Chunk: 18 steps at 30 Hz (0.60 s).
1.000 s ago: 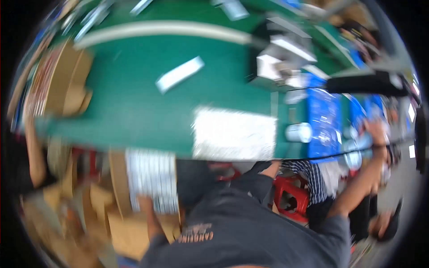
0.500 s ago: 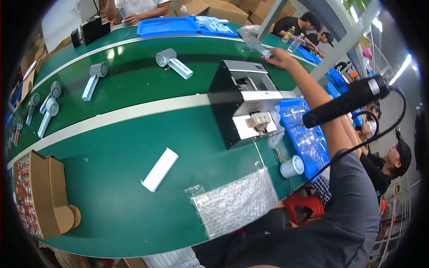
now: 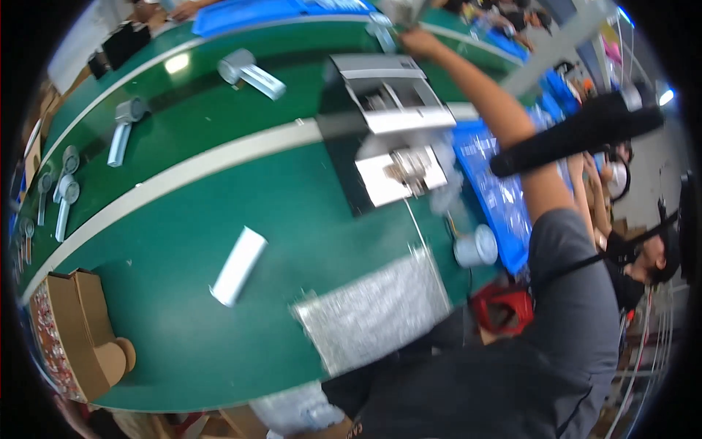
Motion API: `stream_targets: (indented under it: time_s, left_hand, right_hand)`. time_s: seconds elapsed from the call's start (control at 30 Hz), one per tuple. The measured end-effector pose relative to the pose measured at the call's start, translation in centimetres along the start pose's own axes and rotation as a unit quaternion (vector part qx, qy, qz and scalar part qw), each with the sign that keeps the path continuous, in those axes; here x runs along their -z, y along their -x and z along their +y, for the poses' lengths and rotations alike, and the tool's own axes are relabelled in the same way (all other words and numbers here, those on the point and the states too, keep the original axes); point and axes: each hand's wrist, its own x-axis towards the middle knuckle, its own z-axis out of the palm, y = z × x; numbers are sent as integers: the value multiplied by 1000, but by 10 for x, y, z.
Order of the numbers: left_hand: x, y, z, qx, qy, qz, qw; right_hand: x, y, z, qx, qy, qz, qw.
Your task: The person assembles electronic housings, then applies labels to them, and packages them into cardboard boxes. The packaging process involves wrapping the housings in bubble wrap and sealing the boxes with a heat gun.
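Note:
At the far side of the green bench, my right hand [image 3: 420,42] reaches out on a stretched arm. Its fingers are smeared by motion. Just left of it is a pale grey-blue handheld fan body [image 3: 381,32], and I cannot tell whether the hand still touches it. Below that arm stands a black and silver bench machine [image 3: 395,91] with a metal fixture [image 3: 413,167] on its front. A white elongated piece [image 3: 240,265] lies alone on the near bench. Closer to me is a clear bubble-wrap sheet [image 3: 376,311]. My left hand is out of sight.
Several fan bodies, one a grey fan [image 3: 251,73], lie along the far green strip beyond a pale rail [image 3: 227,148]. A carton [image 3: 80,314] of small parts stands left. Right are a blue tray [image 3: 518,252] of clear plastic, a round white part [image 3: 475,246] and a black cylindrical device [image 3: 578,135].
My right hand has moved farther out and left with the fan body, which now points downward beside it. The whole view has shifted, so the bench things sit higher and more left.

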Motion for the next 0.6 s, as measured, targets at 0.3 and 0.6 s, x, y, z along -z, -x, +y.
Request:
stream_targets:
  time_s: [0.3,0.6]
  left_hand:
    - [53,300,251,-227,-84,-141,960]
    - [-217,382,546,-613,-482,57,624]
  right_hand:
    - [168,336,-162,44,-400,-8,915]
    - [100,436,-272,40,-365,149,918]
